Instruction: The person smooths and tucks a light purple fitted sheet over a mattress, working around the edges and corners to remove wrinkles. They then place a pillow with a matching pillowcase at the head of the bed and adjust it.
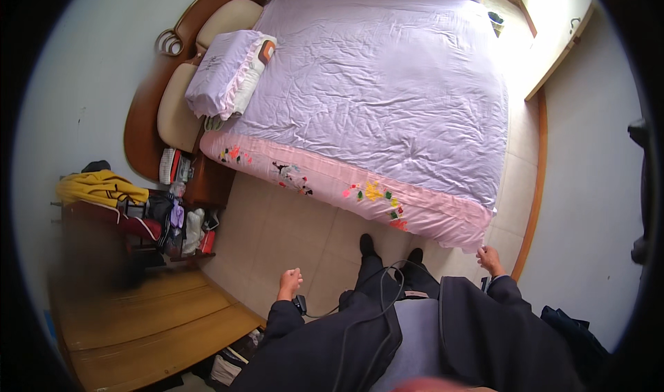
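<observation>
A bed with a wrinkled lavender sheet [373, 86] stands before me. Along its near side hangs a pink embroidered border [358, 184] with bright flower patches. At the near right corner of the bed, my right hand [489, 259] pinches the lower corner of this pink cloth between thumb and fingers. My left hand [290, 283] hangs over the tiled floor, apart from the bed, its fingers curled in with nothing visible in them. Folded bedding [223, 75] in lavender and white, with a ruffled edge, lies at the headboard end.
A wooden headboard [142, 117] with cream pads stands at left. Beside it are a nightstand [207, 179] and a rack with a yellow garment [101, 184]. A wooden panel [155, 319] fills the lower left. A cable [384, 288] loops before my legs; an open door [560, 44] stands upper right.
</observation>
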### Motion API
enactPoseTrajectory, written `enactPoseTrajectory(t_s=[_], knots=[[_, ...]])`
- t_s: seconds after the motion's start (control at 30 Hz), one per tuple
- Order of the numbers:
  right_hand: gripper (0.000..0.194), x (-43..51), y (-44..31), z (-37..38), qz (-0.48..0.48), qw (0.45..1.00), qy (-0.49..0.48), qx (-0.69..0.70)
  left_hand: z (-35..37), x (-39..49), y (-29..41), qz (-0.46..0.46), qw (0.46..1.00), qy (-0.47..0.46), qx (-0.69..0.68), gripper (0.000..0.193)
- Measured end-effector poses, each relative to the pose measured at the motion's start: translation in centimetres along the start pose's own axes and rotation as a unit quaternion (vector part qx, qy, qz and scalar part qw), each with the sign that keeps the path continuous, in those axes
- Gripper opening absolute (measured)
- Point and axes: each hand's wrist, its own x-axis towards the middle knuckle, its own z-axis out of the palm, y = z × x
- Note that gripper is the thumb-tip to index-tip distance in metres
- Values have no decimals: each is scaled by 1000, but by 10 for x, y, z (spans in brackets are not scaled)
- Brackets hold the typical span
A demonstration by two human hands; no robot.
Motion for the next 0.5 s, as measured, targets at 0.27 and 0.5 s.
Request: enactPoseTrajectory(t_s=[0.27,0.5], knots=[[42,19,-96,41,-85,991,47,-89,-46,18,-47,15,998,-26,-63,50],[45,-6,-192,160,-105,985,42,-133,-161,77,-71,-12,997,-15,-79,58]])
